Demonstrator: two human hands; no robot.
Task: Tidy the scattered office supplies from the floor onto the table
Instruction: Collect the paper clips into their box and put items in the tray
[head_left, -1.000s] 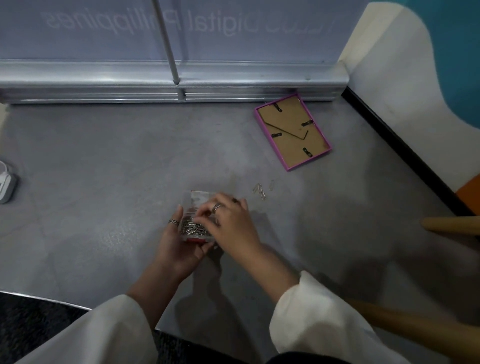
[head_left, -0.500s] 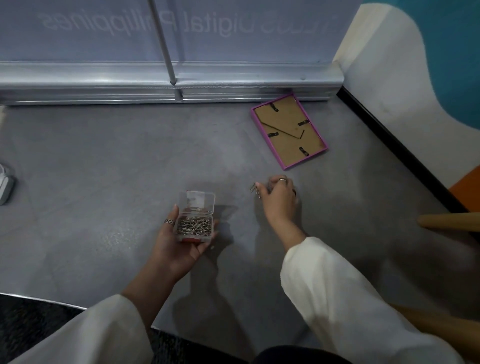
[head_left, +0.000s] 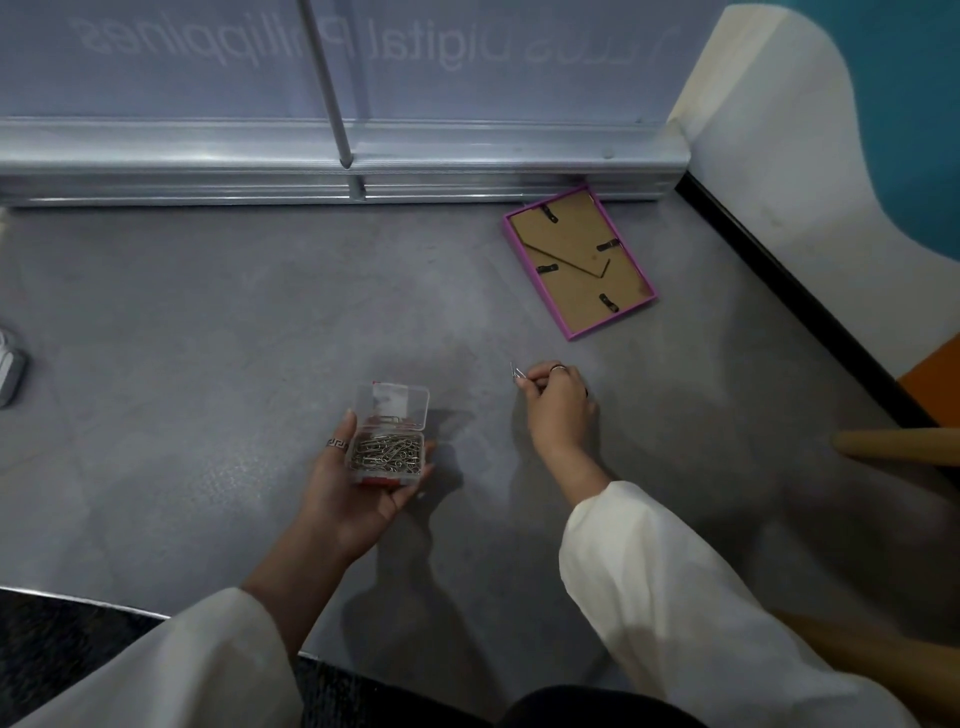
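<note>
— While the left hand (head_left: 358, 483) cradles the open clear box (head_left: 389, 441) of paper clips in its grip, what's the right doing?

— Right hand (head_left: 558, 402) pinches loose clips (head_left: 517, 372) just above the grey floor (head_left: 208, 338), near the face-down purple frame (head_left: 579, 260).

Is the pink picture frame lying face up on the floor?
No, the pink picture frame lies face down, showing its brown backing board and black turn clips.
</note>
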